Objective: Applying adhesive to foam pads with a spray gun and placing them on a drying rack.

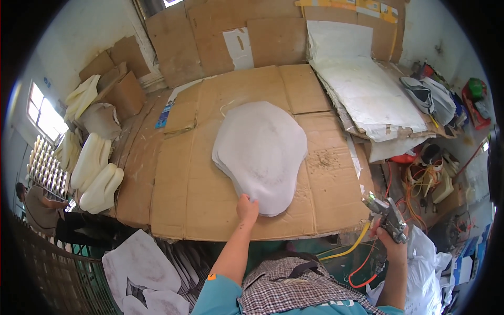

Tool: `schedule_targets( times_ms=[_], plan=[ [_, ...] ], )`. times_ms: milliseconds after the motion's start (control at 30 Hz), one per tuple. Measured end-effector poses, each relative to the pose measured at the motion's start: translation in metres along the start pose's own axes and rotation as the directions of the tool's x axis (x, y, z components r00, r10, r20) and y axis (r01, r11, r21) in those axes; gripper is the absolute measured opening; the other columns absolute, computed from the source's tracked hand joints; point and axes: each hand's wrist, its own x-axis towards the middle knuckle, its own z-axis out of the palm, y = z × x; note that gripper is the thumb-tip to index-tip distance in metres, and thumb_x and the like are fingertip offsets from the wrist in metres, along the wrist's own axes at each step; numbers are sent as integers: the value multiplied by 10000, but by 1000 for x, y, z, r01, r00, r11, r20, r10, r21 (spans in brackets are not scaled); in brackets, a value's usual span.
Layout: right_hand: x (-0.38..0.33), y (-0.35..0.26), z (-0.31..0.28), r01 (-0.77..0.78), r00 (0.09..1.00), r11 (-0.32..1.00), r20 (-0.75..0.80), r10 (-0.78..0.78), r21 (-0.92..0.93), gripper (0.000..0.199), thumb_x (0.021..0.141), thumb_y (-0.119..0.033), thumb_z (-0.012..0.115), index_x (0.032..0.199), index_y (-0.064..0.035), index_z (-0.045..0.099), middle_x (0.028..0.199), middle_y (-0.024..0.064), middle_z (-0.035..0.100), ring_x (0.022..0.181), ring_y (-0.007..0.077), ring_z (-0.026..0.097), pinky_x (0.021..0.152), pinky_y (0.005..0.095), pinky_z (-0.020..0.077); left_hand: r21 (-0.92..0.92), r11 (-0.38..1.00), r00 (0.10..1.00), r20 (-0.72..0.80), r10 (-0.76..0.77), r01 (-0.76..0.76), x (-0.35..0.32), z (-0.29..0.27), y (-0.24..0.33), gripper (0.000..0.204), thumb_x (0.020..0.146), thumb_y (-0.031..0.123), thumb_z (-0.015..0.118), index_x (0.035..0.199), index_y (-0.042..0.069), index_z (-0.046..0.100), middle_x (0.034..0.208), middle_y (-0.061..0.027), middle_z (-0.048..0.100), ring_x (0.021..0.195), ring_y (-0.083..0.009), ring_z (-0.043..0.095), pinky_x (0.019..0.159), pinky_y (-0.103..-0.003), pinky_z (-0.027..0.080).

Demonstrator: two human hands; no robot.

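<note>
Grey, smudged, lobed sheets (261, 152) on creased cardboard (172, 191)

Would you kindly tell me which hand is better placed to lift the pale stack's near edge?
Probably the left hand: it touches the near edge of the pale stack, while the right hand, farther off, holds a gun-shaped metal tool.

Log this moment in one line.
left hand: touching edge of grey contoured sheets; right hand: holding spray gun; sheets: on cardboard

The left hand (247, 209) reaches forward in a pinch while the right hand (389, 241) grips out to the side.
</note>
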Motion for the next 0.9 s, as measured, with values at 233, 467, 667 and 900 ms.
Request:
schedule_targets(
  times_ms=[233,467,667,900],
  plan=[
    [-11,6,-22,-110,914,993,388,116,-36,558,688,-3,637,1200,31,417,771,65,568,702,142,571,641,275,481,16,1000,1000,0,-10,10,1,-13,12,201,715,221,581,699,21,572,719,-165,595,717,-343,577,660,-410,457],
    [12,9,2,-51,980,986,198,20,156,559,696,-9,643,1201,38,408,795,90,574,701,157,573,632,281,482,288,952,994,47,98,-108,5,-19,19,213,739,239,562,692,32,590,722,-154,595,699,-342,566,638,-410,455],
    [8,8,-20,-56,962,998,267,55,-3,586,692,-59,658,1207,38,396,769,80,572,676,157,574,631,284,479,-396,887,968,171,-183,238,15,-11,8,127,752,169,596,786,51,564,799,-102,596,717,-272,582,645,-419,470],
    [18,13,2,-36,999,989,27,33,146,553,707,-56,654,1195,22,406,782,73,572,682,165,582,614,288,478,-793,160,792,523,-315,588,-5,-1,22,292,723,32,600,989,49,481,955,-76,543,867,-211,556,645,-363,495]
  ],
)
